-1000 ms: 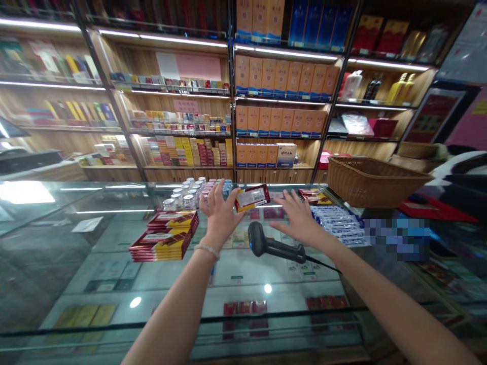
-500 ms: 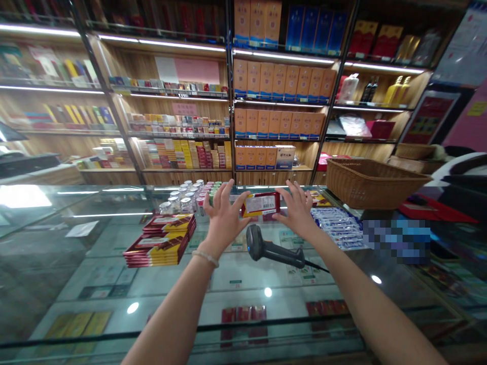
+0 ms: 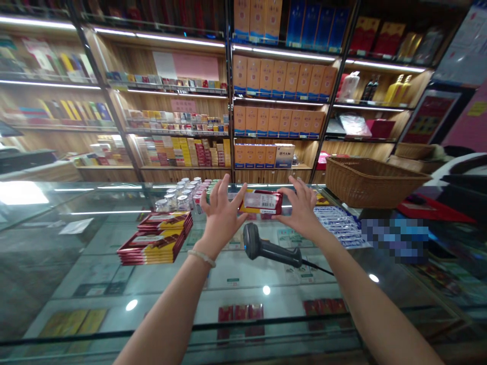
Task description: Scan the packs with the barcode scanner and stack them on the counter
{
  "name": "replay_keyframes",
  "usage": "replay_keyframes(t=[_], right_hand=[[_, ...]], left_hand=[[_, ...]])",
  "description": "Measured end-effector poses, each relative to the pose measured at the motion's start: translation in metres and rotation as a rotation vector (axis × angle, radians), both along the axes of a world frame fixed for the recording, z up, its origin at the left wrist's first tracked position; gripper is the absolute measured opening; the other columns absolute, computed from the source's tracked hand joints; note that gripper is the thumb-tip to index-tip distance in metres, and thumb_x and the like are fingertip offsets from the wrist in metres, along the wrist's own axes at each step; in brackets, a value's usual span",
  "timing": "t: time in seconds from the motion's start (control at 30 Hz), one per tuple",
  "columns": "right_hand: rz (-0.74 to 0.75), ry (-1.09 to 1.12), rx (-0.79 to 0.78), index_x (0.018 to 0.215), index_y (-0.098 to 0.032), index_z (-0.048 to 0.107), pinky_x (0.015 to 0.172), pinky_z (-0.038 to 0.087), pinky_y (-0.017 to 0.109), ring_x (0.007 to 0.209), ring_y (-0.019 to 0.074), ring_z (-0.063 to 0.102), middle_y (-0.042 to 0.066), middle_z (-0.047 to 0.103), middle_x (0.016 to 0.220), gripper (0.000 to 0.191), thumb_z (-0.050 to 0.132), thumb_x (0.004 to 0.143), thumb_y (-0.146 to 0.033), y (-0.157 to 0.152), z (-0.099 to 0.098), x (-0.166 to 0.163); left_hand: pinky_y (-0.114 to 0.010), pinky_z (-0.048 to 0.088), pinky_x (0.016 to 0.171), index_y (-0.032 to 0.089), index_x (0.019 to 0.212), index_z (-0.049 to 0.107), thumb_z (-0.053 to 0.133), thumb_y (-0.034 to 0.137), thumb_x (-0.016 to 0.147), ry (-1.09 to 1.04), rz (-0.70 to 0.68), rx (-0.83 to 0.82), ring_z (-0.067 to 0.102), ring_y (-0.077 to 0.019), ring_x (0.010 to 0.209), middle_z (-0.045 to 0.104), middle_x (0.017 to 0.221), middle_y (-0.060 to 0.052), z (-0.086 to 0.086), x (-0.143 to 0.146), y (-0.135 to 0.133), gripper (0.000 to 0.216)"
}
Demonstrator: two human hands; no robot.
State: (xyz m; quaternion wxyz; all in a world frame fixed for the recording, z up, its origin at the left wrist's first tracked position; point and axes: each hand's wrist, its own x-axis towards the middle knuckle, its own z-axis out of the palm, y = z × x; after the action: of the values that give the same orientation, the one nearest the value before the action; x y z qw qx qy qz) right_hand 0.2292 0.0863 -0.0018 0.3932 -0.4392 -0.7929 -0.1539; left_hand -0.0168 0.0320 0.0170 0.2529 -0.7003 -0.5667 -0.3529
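A small red and yellow box [image 3: 261, 202] with a white barcode label hangs above the glass counter [image 3: 95, 274], held between both hands. My left hand [image 3: 220, 215] touches its left end with thumb and fingers spread upward. My right hand [image 3: 300, 208] grips its right end with curled fingers. A black barcode scanner [image 3: 266, 247] lies on the glass just below the box, its cable running right.
Stacked red and yellow cartons [image 3: 155, 237] lie left of my left hand. Small capped jars [image 3: 182, 195] stand behind. Blue packets [image 3: 338, 223] and a wicker basket [image 3: 371, 181] sit at the right. Shelves of boxed goods [image 3: 281, 76] fill the back wall.
My right hand came in from the right and took the box's right end. The box, first tilted in my left hand alone, now sits level between both hands.
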Motion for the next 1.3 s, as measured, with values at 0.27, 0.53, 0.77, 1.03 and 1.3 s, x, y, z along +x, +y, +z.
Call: replay_keyframes(t=[0.27,0.53,0.77,1.03,1.3], right_hand=[[0.009,0.042,0.098,0.131,-0.025,0.053,0.121,0.020,0.067,0.159,0.0386,0.008,0.014,0.011,0.174,0.063,0.078,0.079,-0.052,-0.008,0.007,-0.003],[0.004,-0.024,0.163,0.128,-0.021,0.052,0.123,0.018,0.067,0.160,0.0407,0.005,0.015,0.001,0.175,0.061,0.077,0.079,-0.048,-0.021,0.011,-0.010],[0.043,-0.026,0.131,0.131,-0.022,0.052,0.122,0.020,0.068,0.160,0.0417,0.004,0.015,0.008,0.174,0.059,0.069,0.084,-0.052,-0.031,0.011,-0.022],[0.100,0.002,0.142,0.133,-0.023,0.051,0.123,0.020,0.064,0.161,0.0395,0.001,0.012,-0.003,0.175,0.057,0.069,0.083,-0.046,-0.036,0.010,-0.032],[0.096,-0.029,0.103,0.135,-0.028,0.054,0.121,0.022,0.066,0.161,0.0387,0.003,0.009,0.004,0.176,0.052,0.067,0.087,-0.045,-0.036,0.006,-0.037]], left_hand=[[-0.063,0.004,0.124,0.038,0.126,0.069,0.077,0.036,0.085,0.060,-0.045,0.159,0.036,-0.0358,0.152,0.036,0.168,-0.009,-0.001,0.005,-0.003,0.042],[-0.067,0.004,0.124,0.030,0.118,0.073,0.065,0.044,0.093,-0.029,-0.063,0.045,0.031,-0.0360,0.154,0.035,0.169,-0.011,0.001,0.020,-0.011,0.030],[-0.073,0.011,0.121,0.029,0.113,0.078,0.062,0.051,0.094,-0.169,-0.086,-0.074,0.027,-0.0403,0.153,0.035,0.168,-0.011,0.006,0.029,-0.017,0.033],[-0.078,0.008,0.120,0.030,0.116,0.079,0.074,0.066,0.080,-0.157,-0.112,-0.107,0.025,-0.0455,0.153,0.032,0.170,-0.012,0.009,0.033,-0.021,0.051],[-0.078,0.008,0.119,0.035,0.101,0.083,0.072,0.056,0.087,-0.170,-0.121,-0.072,0.028,-0.0419,0.153,0.037,0.168,-0.005,0.012,0.034,-0.024,0.028]])
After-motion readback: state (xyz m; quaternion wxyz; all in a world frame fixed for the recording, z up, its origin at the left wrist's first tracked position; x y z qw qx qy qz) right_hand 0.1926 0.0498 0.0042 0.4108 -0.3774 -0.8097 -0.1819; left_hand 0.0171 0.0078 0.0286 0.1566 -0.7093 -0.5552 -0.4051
